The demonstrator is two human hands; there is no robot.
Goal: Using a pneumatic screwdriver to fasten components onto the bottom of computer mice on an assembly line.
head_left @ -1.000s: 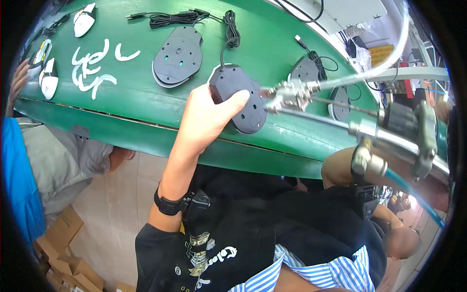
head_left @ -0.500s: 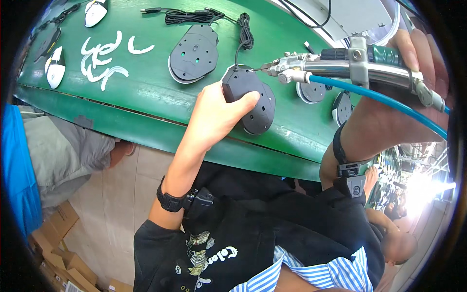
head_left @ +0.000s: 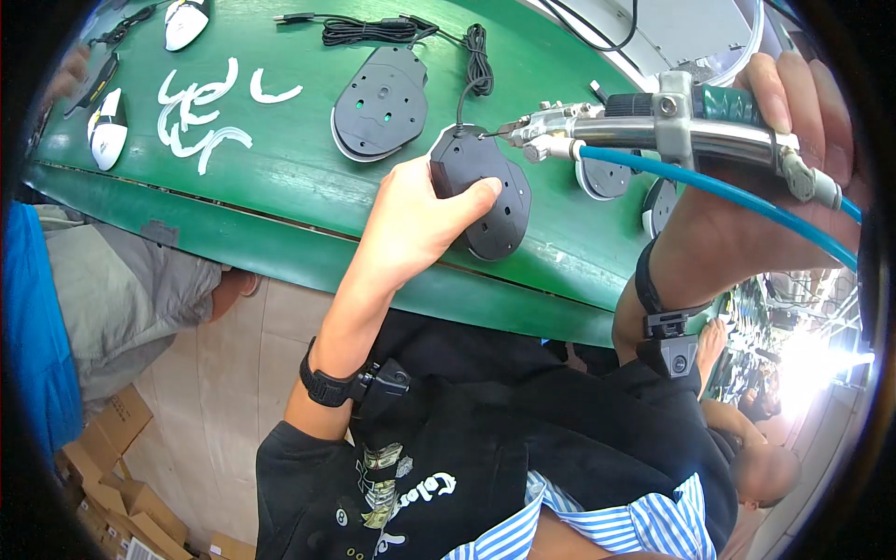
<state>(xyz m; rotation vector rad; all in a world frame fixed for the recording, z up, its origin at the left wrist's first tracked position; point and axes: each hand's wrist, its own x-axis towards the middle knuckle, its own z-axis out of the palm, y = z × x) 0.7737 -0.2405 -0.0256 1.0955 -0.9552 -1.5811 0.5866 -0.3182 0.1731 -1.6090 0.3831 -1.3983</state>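
Observation:
My left hand [head_left: 417,213] grips a black computer mouse [head_left: 505,217] that lies with its underside up, the thumb pressed across its middle. My right hand [head_left: 791,98] is wrapped round a metal pneumatic screwdriver [head_left: 627,133], held nearly level. Its thin tip reaches the cable end of the mouse, at or just above a screw hole; whether it touches I cannot tell. A blue air hose [head_left: 709,177] runs along the tool and past my right wrist. Beyond my left hand a second upturned mouse [head_left: 378,105] rests with its cable bundled.
Curved white strips [head_left: 191,117] lie scattered on the green work surface [head_left: 299,177]. White-and-black mice [head_left: 108,131] stand at the far left. Two more upturned mice [head_left: 605,177] sit under the tool. A person in blue [head_left: 42,327] is at my left; another person's hand [head_left: 67,75] shows at the far left.
The mice and white strips have shifted slightly right. The screwdriver has moved a little left, closer over the held mouse. A co-worker's blurred hand has come in at the far left.

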